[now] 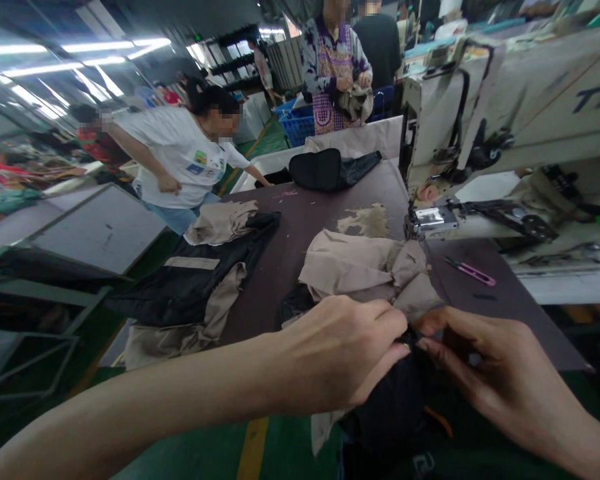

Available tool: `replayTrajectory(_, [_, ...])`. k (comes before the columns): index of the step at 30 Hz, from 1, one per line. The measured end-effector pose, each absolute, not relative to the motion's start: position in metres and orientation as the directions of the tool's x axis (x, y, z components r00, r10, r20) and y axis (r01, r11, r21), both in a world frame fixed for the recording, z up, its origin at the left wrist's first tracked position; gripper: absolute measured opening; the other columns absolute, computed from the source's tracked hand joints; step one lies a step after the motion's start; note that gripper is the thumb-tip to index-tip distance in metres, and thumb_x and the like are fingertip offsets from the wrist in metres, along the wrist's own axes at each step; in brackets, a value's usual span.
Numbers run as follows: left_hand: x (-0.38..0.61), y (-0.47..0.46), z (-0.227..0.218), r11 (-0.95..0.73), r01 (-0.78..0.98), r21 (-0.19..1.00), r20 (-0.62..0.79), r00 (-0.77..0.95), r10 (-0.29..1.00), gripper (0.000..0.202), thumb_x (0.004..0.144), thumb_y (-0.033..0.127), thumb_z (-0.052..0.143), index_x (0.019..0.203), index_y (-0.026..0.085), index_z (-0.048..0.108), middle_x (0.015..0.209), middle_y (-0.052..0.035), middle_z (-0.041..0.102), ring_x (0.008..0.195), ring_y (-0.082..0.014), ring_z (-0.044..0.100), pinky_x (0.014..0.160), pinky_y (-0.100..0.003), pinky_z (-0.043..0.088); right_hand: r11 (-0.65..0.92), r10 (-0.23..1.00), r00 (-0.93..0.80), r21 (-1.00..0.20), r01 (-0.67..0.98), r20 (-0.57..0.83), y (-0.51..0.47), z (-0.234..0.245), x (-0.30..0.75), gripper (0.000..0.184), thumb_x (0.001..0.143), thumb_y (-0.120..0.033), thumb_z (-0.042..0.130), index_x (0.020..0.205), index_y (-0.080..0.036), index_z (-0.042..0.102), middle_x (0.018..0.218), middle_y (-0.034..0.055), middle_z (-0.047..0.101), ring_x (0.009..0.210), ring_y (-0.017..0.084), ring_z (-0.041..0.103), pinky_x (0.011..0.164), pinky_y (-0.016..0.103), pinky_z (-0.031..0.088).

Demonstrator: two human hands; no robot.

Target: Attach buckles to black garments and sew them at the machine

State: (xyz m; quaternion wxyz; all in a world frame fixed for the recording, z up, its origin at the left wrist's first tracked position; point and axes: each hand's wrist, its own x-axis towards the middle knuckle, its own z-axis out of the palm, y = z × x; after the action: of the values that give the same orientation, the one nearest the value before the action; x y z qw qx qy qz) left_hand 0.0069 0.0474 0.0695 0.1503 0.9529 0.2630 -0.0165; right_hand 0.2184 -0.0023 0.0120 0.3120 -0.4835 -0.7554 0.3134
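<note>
My left hand (350, 353) and my right hand (490, 367) meet near the table's front edge, fingertips almost touching. Both pinch the dark edge of a black and beige fabric piece (365, 263). Its beige part lies bunched on the table, while a black part (390, 407) hangs down in front of me. Exactly what sits between the fingertips is small and partly hidden. Right of the fabric lies a pair of pink thread snips (473, 272) on the brown tabletop (270, 267).
An industrial sewing machine (505, 120) stands at the right. Another black and beige fabric piece (190, 280) drapes over the table's left edge. A black padded piece (317, 169) lies at the far end. One person (180, 153) reaches onto the table; another (333, 67) holds cloth beside a blue basket (299, 125).
</note>
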Motion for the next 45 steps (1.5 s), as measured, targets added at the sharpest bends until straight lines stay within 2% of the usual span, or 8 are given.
replayTrajectory(6, [0.007, 0.048, 0.058, -0.871, 0.441, 0.216, -0.060, 0.896, 0.439, 0.021, 0.100, 0.027, 0.036, 0.095, 0.015, 0.052, 0.092, -0.0054, 0.059, 0.074, -0.0180, 0.055, 0.058, -0.031, 0.041, -0.029, 0.955, -0.268, -0.938, 0.345, -0.128, -0.006, 0.001, 0.214, 0.022, 0.095, -0.035, 0.053, 0.109, -0.020, 0.060, 0.076, -0.0001, 0.065, 0.064, 0.012, 0.060, 0.054, 0.018, 0.047])
replayTrajectory(12, [0.008, 0.049, 0.060, -0.899, 0.404, 0.172, -0.035, 0.914, 0.404, 0.025, 0.101, 0.032, 0.034, 0.095, 0.015, 0.052, 0.090, -0.0054, 0.060, 0.070, -0.0184, 0.055, 0.051, -0.030, 0.034, -0.109, 0.961, -0.227, -0.970, 0.218, -0.159, -0.004, -0.004, 0.214, 0.022, 0.083, -0.033, 0.069, 0.100, -0.018, 0.068, 0.079, 0.0018, 0.066, 0.072, 0.015, 0.060, 0.061, 0.021, 0.047])
replayTrajectory(16, [0.004, 0.050, 0.055, -0.858, 0.387, 0.338, 0.025, 0.907, 0.420, 0.019, 0.100, 0.031, 0.042, 0.097, 0.015, 0.052, 0.091, -0.0047, 0.062, 0.074, -0.0160, 0.058, 0.057, -0.027, 0.038, -0.078, 0.972, -0.214, -0.990, 0.118, -0.102, 0.000, -0.010, 0.218, 0.016, 0.078, -0.033, 0.077, 0.080, -0.019, 0.072, 0.077, 0.0029, 0.067, 0.073, 0.016, 0.061, 0.063, 0.021, 0.047])
replayTrajectory(21, [-0.006, 0.032, 0.027, -0.487, 0.513, 0.707, 0.031, 0.666, 0.746, 0.040, 0.081, 0.048, 0.070, 0.098, 0.018, 0.051, 0.084, 0.0012, 0.061, 0.071, -0.0117, 0.058, 0.065, -0.024, 0.042, -0.005, 0.993, -0.117, -0.997, 0.073, -0.014, -0.003, -0.023, 0.222, 0.010, 0.077, -0.030, 0.078, 0.077, -0.021, 0.074, 0.079, 0.0035, 0.069, 0.075, 0.016, 0.065, 0.061, 0.020, 0.050])
replayTrajectory(27, [0.004, -0.006, 0.002, -0.328, 0.514, 0.793, 0.056, 0.475, 0.878, 0.008, 0.093, 0.025, 0.054, 0.095, 0.018, 0.057, 0.093, -0.0039, 0.062, 0.085, -0.0156, 0.058, 0.077, -0.029, 0.044, 0.098, 0.989, -0.114, -0.994, 0.053, 0.091, -0.005, -0.024, 0.223, 0.004, 0.077, -0.022, 0.078, 0.080, -0.023, 0.075, 0.082, 0.0028, 0.071, 0.076, 0.015, 0.067, 0.064, 0.018, 0.053])
replayTrajectory(32, [0.014, -0.020, -0.008, -0.237, 0.482, 0.844, 0.067, 0.343, 0.937, 0.011, 0.092, 0.024, 0.054, 0.101, 0.018, 0.057, 0.102, -0.0063, 0.062, 0.096, -0.0186, 0.059, 0.085, -0.033, 0.045, 0.146, 0.988, -0.065, -0.986, 0.079, 0.141, -0.008, -0.027, 0.223, 0.006, 0.076, -0.020, 0.079, 0.080, -0.023, 0.077, 0.084, 0.0027, 0.072, 0.074, 0.014, 0.067, 0.065, 0.017, 0.054])
replayTrajectory(40, [0.008, -0.036, -0.029, -0.232, 0.379, 0.896, 0.107, 0.323, 0.941, 0.031, 0.089, 0.020, 0.059, 0.120, 0.021, 0.055, 0.117, -0.0067, 0.061, 0.109, -0.0188, 0.058, 0.096, -0.034, 0.046, 0.019, 0.989, 0.151, -0.995, -0.101, 0.004, -0.018, -0.056, 0.222, 0.008, 0.078, -0.026, 0.078, 0.081, -0.020, 0.075, 0.082, 0.0037, 0.068, 0.061, 0.012, 0.061, 0.051, 0.018, 0.052])
replayTrajectory(45, [0.011, -0.037, -0.047, -0.212, 0.391, 0.896, 0.149, 0.185, 0.971, 0.012, 0.091, 0.020, 0.056, 0.100, 0.018, 0.063, 0.096, -0.0067, 0.064, 0.091, -0.0177, 0.060, 0.082, -0.032, 0.049, 0.060, 0.988, 0.147, -0.993, -0.097, 0.046, -0.020, -0.055, 0.221, 0.006, 0.077, -0.023, 0.078, 0.077, -0.020, 0.074, 0.083, 0.0043, 0.067, 0.061, 0.012, 0.059, 0.049, 0.019, 0.052])
